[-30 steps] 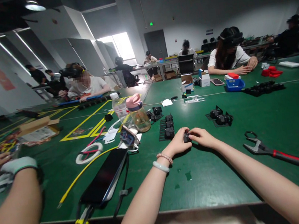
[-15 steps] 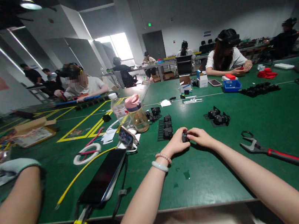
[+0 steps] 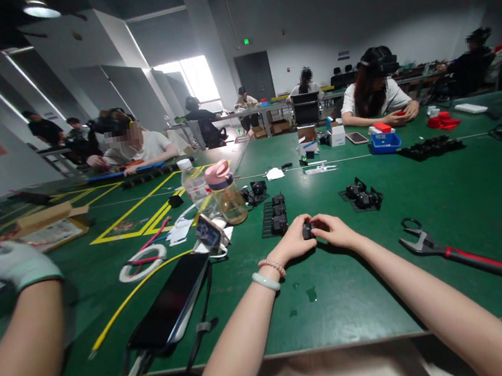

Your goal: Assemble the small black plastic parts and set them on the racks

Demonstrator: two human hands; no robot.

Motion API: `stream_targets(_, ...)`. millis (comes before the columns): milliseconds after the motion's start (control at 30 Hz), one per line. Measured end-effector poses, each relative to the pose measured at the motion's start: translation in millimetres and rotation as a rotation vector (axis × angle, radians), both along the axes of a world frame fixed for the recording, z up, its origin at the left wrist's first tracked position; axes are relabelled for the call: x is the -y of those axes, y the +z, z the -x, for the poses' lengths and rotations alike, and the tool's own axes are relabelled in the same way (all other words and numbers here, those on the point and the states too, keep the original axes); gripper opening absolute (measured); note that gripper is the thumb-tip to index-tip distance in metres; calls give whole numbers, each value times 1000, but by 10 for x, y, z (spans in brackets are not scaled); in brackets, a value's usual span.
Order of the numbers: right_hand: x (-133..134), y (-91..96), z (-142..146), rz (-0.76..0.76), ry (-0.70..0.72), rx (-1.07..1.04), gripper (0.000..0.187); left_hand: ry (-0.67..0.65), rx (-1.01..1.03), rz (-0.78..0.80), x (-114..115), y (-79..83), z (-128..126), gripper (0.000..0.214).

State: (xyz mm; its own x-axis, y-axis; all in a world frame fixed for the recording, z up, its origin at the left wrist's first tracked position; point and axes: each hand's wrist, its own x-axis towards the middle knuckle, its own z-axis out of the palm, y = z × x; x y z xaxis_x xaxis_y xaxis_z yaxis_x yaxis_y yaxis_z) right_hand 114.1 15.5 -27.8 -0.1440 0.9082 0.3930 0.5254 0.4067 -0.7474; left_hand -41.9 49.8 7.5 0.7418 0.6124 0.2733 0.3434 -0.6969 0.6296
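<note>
A small black block-like part (image 3: 307, 230) is held between my two hands above the green table (image 3: 352, 298). My left hand (image 3: 294, 238) has its fingers wrapped round it. The fingertips of my right hand (image 3: 331, 230) pinch it from the right side; its finer shape is hidden by the fingers. Just left of my hands lies a black slatted piece with several dark blocks (image 3: 274, 216) in a row. Farther right sits a similar black cluster of parts (image 3: 360, 195). Pliers with red and black handles (image 3: 473, 258) lie to the right, beside a small black ring (image 3: 411, 225).
A pink-lidded bottle (image 3: 227, 194), a clear water bottle (image 3: 194, 184) and a small propped-up screen (image 3: 209, 233) stand left of my hands. Nearer lies a black tablet-like device (image 3: 169, 304) with cables. A co-worker's gloved hand (image 3: 21, 263) is at far left. Across sits a person (image 3: 375, 91).
The view has shifted slightly, so the table things sit a little farther left. My hands keep hold of the black part. The co-worker's gloved hand at left has moved up.
</note>
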Motion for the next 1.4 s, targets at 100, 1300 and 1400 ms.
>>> stream_targets(100,20,20,6,9,13,-22,31,7,-3,10,-1,-1,-2,41)
stream_targets(1300,35,45,34,-103,41,15,35,-17,30,-14,-16,-35,3,46)
stream_targets(1400,42,66,52,-124,32,43,35,-18,43,-14,-9,-34,-8,46)
